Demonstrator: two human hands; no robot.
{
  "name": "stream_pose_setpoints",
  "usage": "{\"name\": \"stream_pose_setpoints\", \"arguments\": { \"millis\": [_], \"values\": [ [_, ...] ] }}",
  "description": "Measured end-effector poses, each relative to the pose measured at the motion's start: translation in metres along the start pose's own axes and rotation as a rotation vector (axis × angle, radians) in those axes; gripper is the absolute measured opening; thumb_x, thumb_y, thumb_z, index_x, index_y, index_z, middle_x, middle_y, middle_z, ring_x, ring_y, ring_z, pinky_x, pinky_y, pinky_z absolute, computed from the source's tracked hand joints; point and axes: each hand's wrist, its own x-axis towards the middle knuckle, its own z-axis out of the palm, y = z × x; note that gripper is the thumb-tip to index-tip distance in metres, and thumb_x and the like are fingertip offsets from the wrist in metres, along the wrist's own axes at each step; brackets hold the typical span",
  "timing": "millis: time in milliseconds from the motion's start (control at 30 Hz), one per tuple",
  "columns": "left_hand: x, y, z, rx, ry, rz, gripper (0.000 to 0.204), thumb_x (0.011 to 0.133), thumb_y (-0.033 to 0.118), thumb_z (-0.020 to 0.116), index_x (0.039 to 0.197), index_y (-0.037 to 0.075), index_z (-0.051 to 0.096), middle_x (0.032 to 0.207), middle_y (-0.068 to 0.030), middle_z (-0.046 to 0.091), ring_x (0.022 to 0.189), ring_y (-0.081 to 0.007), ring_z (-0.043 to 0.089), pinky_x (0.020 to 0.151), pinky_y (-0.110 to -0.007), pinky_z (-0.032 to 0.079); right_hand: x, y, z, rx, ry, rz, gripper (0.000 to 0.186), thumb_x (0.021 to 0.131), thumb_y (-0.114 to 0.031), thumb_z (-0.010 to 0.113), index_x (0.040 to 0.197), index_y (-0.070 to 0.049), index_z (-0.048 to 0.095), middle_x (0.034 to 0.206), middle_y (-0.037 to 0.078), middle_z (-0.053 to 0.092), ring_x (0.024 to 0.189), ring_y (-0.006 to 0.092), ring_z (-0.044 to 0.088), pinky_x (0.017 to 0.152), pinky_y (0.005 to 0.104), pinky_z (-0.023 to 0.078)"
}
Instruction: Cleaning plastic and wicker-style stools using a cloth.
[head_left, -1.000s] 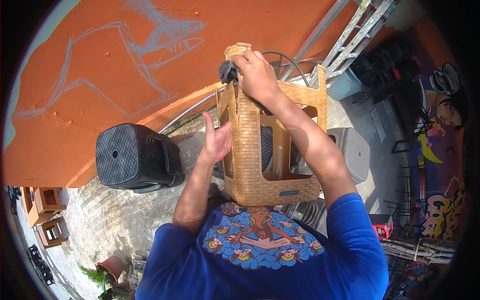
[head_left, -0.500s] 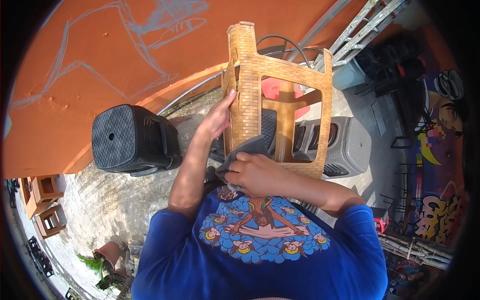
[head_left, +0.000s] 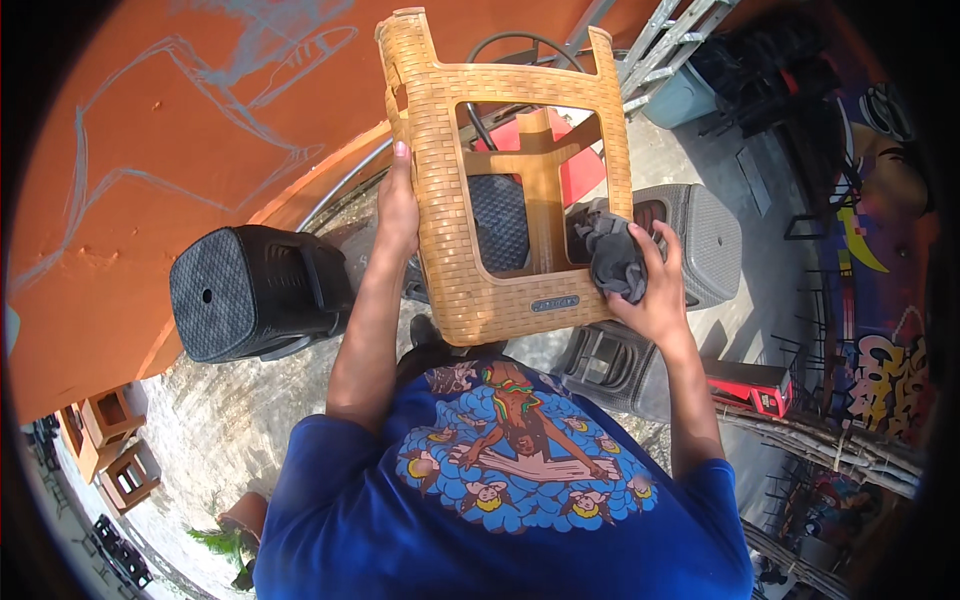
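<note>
A tan plastic stool (head_left: 440, 200) with a woven pattern is held in front of me, its legs pointing up and away. My left hand (head_left: 398, 212) grips its left side, thumb along the edge and the other fingers hidden behind. In my right hand (head_left: 655, 295) is a bunched dark grey cloth (head_left: 612, 255), pressed to the stool's lower right corner beside the side opening. A small dark plate (head_left: 555, 304) sits on the panel below that opening.
A black stool (head_left: 240, 290) lies on the left, a grey stool (head_left: 705, 245) on the right. Past the held stool is a red object (head_left: 578, 165). An orange wall (head_left: 200, 130) rises at the left; a ladder (head_left: 675, 45) leans at the back. A red box (head_left: 752, 388) lies at right.
My right hand has swung with the cloth from the stool's near left to its lower right corner. The stool has shifted left and turned to show its side more squarely.
</note>
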Motion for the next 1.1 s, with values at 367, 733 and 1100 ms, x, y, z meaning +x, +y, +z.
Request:
{"name": "stream_pose_setpoints", "arguments": {
  "millis": [367, 733, 1100],
  "values": [
    [0.006, -0.004, -0.001, -0.083, 0.068, 0.012, 0.068, 0.105, 0.057, 0.024, 0.130, 0.000, 0.053, 0.108, -0.0139, 0.067, 0.090, -0.0196, 0.069, 0.075, -0.033, 0.059, -0.021, -0.104, 0.046, 0.225, -0.312, -0.321, 0.074, 0.057, -0.027, 0.085, 0.124, -0.007, 0.060, 0.119, 0.013, 0.060, 0.098, 0.0275, 0.062, 0.075, 0.0357, 0.056],
    [-0.001, 0.003, -0.018, -0.086, 0.151, 0.033, 0.064, 0.106, 0.053, 0.026, 0.134, 0.001, 0.049, 0.112, -0.0130, 0.065, 0.096, -0.0207, 0.067, 0.082, -0.035, 0.058, -0.039, 0.024, 0.039, 0.251, 0.180, 0.181, 0.051, 0.067, -0.004, 0.072, 0.117, 0.002, 0.062, 0.111, 0.024, 0.067, 0.102, 0.0372, 0.067, 0.089, 0.0396, 0.053],
    [-0.031, 0.025, 0.068, -0.282, 0.023, 0.220, 0.055, 0.107, 0.045, 0.035, 0.137, 0.001, 0.046, 0.127, -0.0150, 0.061, 0.113, -0.0258, 0.063, 0.097, -0.041, 0.052, -0.026, -0.058, 0.018, 0.268, 0.007, -0.345, 0.075, 0.044, -0.024, 0.085, 0.114, -0.006, 0.068, 0.111, 0.016, 0.063, 0.084, 0.0307, 0.064, 0.069, 0.0369, 0.053]
  ]
}}
